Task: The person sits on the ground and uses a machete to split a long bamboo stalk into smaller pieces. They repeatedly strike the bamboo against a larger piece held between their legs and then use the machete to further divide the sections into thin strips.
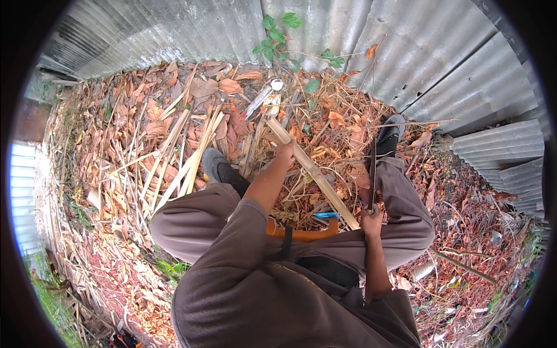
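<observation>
My left hand [284, 152] is closed around the upper part of a pale split bamboo strip [318, 177]. The strip slants from the leaf litter in front of me down to the right, its near end against my lap. At my right thigh, my right hand [371, 221] grips the handle of a machete [372, 180]. Its narrow dark blade points away from me, beside my right shin and to the right of the strip, not touching it. Most of the handle is hidden by my fingers.
I sit on an orange seat [307, 235], a blue object [326, 215] by its edge. Several split bamboo strips [191, 165] lie left of my left shoe [217, 165]. A white-capped clear tube [261, 100] lies ahead. Corrugated metal sheets [325, 35] wall the far side.
</observation>
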Demonstrator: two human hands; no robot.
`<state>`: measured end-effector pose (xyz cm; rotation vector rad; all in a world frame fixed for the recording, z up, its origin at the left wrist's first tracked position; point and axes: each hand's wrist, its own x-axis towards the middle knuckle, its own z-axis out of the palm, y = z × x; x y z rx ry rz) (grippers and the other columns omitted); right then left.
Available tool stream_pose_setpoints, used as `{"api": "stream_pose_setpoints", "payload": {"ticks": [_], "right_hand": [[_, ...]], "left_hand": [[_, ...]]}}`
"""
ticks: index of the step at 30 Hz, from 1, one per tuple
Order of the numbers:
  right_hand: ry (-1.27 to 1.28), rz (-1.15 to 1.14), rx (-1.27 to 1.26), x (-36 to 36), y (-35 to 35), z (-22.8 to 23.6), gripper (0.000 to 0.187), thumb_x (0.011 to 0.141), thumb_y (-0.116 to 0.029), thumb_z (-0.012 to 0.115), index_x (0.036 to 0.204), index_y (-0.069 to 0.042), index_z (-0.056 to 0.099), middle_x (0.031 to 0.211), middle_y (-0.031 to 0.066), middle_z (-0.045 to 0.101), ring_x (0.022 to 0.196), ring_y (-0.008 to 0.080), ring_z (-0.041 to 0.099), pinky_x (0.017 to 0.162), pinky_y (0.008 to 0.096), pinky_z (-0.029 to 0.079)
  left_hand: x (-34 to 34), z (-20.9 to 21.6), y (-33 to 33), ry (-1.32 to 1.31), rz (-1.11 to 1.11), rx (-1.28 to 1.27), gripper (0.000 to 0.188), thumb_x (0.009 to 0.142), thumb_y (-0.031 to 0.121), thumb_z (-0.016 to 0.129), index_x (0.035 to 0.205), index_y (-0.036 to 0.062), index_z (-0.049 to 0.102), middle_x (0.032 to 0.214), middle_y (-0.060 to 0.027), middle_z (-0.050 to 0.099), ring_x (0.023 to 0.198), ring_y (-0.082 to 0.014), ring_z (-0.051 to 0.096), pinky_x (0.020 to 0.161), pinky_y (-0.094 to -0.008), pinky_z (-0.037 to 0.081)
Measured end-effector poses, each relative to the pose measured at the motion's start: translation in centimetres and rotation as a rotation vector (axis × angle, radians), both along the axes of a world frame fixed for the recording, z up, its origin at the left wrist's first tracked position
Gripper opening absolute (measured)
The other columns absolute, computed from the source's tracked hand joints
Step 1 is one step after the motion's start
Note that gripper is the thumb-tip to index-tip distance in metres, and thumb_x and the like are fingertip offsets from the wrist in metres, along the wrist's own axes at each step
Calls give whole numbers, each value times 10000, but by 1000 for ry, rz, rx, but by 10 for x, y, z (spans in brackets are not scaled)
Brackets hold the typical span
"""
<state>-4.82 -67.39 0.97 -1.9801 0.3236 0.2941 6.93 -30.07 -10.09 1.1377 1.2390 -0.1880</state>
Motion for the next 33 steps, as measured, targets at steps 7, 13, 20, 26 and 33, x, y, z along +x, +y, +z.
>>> {"api": "stream_pose_setpoints", "payload": {"ticks": [7, 13, 20, 26, 33], "right_hand": [[72, -14, -44, 8, -2, -5, 86, 739, -81, 629, 778, -34, 568, 592, 10, 536, 524, 98, 487, 519, 277, 411], [55, 12, -5, 6, 9, 2, 74, 733, -60, 608, 785, -28, 566, 599, 2, 514, 536, 90, 471, 520, 275, 402], [-86, 83, -10, 10, 19, 16, 35, 731, -35, 575, 736, -47, 542, 581, -7, 490, 503, 82, 457, 478, 266, 377], [-140, 67, -8, 2, 14, 31, 53, 725, -21, 586, 721, -29, 534, 586, -6, 486, 541, 82, 451, 522, 269, 381], [81, 119, 531, -22, 70, 145, 82, 827, 15, 530, 838, -60, 497, 549, -12, 452, 375, 74, 405, 336, 230, 298]], "left_hand": [[4, 44, 13, -310, -16, 31, 410, 828, 318, 744, 1102, 57, 586, 1002, -17, 622, 938, -183, 590, 794, -352, 491], [-28, 264, 72, -1022, 174, -40, 308, 905, 266, 650, 1100, 71, 512, 998, -57, 592, 904, -185, 614, 780, -390, 559], [-47, 408, 86, -1259, -16, 348, 326, 960, 241, 562, 1166, 19, 440, 891, -83, 570, 744, -190, 618, 642, -359, 571], [-69, 453, 78, -1348, 60, 495, 313, 957, 315, 567, 1048, 24, 495, 771, -52, 541, 635, -132, 568, 527, -284, 516], [-60, 384, 63, -1328, 25, 768, 261, 920, 263, 640, 895, 15, 562, 666, -11, 573, 564, -78, 552, 516, -227, 464]]}}
